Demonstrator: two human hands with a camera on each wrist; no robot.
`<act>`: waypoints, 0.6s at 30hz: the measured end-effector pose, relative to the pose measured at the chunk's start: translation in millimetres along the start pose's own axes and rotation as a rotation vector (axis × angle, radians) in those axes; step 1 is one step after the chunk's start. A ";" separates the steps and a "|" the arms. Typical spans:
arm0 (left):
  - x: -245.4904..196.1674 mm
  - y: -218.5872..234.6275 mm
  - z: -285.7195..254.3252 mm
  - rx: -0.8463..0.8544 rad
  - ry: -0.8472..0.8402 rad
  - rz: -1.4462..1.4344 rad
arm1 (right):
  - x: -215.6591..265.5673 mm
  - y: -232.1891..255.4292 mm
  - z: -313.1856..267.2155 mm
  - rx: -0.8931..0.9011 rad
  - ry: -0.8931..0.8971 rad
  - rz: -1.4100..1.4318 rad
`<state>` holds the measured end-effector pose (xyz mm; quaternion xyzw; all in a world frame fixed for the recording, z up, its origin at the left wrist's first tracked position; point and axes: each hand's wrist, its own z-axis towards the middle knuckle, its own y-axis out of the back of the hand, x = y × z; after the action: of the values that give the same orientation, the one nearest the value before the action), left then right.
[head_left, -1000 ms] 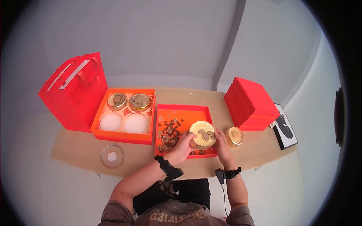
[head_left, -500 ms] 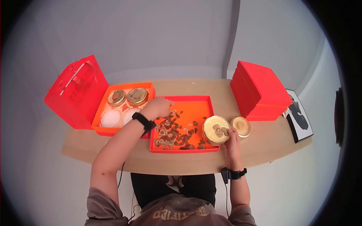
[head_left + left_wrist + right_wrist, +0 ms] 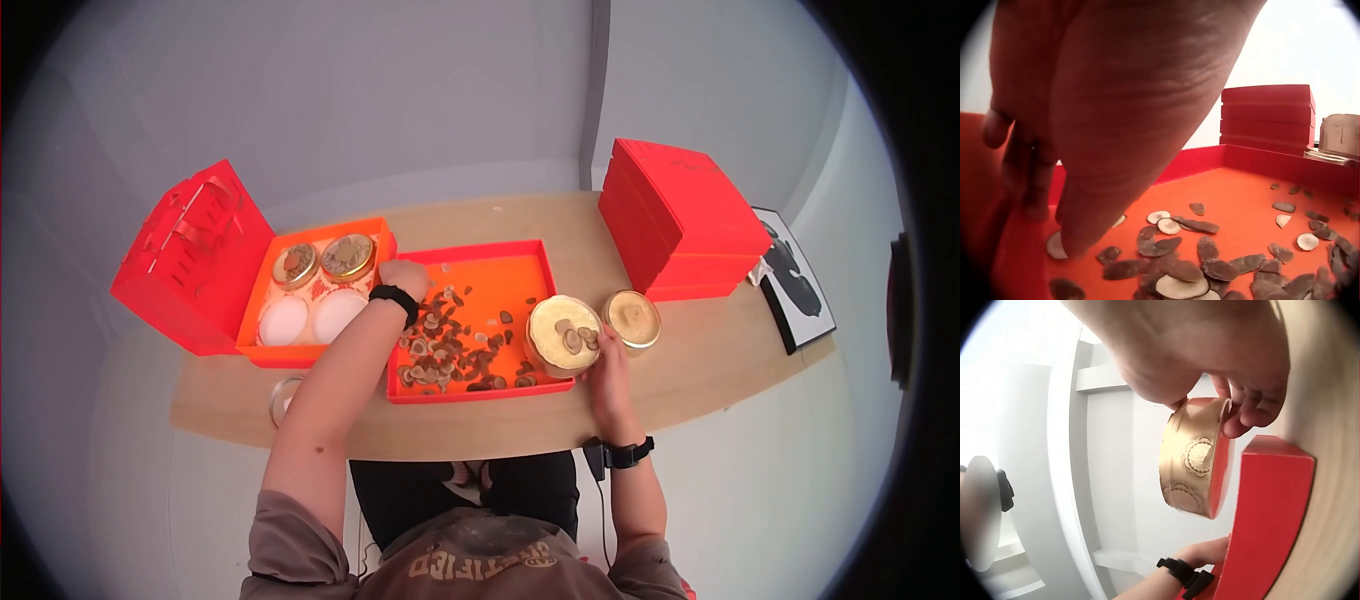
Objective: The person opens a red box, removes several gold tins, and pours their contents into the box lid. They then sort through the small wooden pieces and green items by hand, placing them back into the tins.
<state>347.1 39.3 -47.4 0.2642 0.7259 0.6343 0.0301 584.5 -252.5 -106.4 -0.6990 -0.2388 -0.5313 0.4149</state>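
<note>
My right hand (image 3: pixel 608 385) grips a round gold tin (image 3: pixel 1188 459) from the side, over the right front corner of a shallow red tray (image 3: pixel 480 392) with an orange floor. Several dried brown slices (image 3: pixel 572 341) lie on the tin's pale gold top. My left hand (image 3: pixel 407 277) reaches down at the tray's left wall. In the left wrist view its thumb points down right beside a pale round slice (image 3: pixel 1056 245), while the other fingers hang near the wall. Many dark-rimmed dried slices (image 3: pixel 1182 286) are scattered over the tray's left and front parts.
An orange box (image 3: pixel 300 353) left of the tray holds two slice-filled jars (image 3: pixel 348 257) and two white round pieces (image 3: pixel 284 320). A red bag (image 3: pixel 190 265), stacked red boxes (image 3: pixel 685 215), another gold tin (image 3: pixel 632 318), a framed picture (image 3: pixel 797 285) and a clear lid (image 3: pixel 283 400) stand around.
My left hand has let go of the gold tin and moved left to the tray's left wall. My right hand keeps the tin and has shifted slightly right with it.
</note>
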 end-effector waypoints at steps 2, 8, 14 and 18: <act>-2.2 -4.5 4.4 0.012 0.020 0.002 | 20.0 -10.8 -3.1 0.004 0.009 0.000; -3.9 -24.7 19.9 -0.069 0.039 0.006 | 45.7 -23.6 40.9 0.100 0.020 -0.046; -1.2 -16.1 9.5 -0.121 -0.009 -0.002 | 51.4 -44.2 85.8 0.297 -0.033 -0.067; 10.5 -13.0 10.8 -0.137 -0.040 0.001 | 41.7 -51.6 99.6 0.266 -0.024 0.008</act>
<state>337.7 52.8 -58.7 0.2744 0.6798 0.6773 0.0624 612.2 -146.1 -59.5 -0.6451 -0.3089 -0.4849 0.5032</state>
